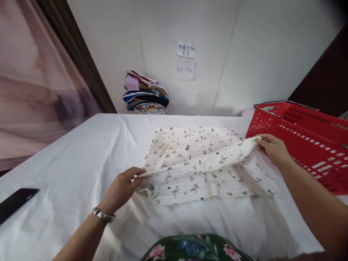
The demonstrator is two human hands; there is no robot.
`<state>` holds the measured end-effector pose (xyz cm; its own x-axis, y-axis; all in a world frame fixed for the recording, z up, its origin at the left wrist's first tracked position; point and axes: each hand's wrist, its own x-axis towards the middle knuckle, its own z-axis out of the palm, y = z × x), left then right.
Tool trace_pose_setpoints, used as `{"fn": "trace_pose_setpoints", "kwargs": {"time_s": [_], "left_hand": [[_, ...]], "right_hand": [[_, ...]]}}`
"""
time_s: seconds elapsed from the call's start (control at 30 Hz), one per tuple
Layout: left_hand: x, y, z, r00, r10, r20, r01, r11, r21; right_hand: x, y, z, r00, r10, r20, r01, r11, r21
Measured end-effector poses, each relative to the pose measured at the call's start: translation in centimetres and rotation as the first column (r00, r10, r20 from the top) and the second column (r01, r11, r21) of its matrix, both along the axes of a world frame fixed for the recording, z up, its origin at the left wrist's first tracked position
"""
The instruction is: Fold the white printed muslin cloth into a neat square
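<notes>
The cloth (195,148) lies on the table (81,156) between phone (16,203) and basket (320,136).

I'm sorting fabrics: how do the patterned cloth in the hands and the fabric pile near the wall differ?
The patterned cloth lies loosely spread, one edge held up between the left hand and right hand; the fabric pile is folded and stacked.

The patterned cloth is whitish with small scattered prints; the fabric pile mixes blue, lilac and dark pieces.

Both include printed fabric.

Paper signs (186,70) hang on the wall (250,54), with a pink curtain (35,83) and dark phone (15,203) at left.
</notes>
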<state>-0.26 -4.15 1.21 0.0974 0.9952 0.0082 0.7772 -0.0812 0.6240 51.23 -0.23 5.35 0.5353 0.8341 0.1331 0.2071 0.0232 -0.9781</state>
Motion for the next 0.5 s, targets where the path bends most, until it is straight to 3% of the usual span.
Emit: {"fn": "trace_pose_setpoints", "kwargs": {"time_s": [0.17,0.37,0.43,0.5], "left_hand": [[0.3,0.0,1.3,0.998,-0.047,-0.050,0.043,0.995,-0.090],[2.0,-1.5,1.7,0.955,-0.061,-0.290,0.008,0.984,-0.180],[2.2,-2.1,1.2,0.932,-0.089,-0.351,0.016,0.978,-0.206],[2.2,-2.4,0.7,0.917,-0.108,-0.384,0.027,0.978,-0.209]], "right_hand": [[0.1,0.7,-0.2,1.000,-0.022,-0.007,0.022,1.000,0.013],[1.3,1.3,-1.3,1.000,0.003,0.000,-0.003,0.999,0.046],[1.7,1.1,-1.6,0.999,0.040,-0.011,-0.040,0.999,-0.029],[1.8,1.2,-1.7,0.993,0.120,0.013,-0.116,0.975,-0.189]]}}
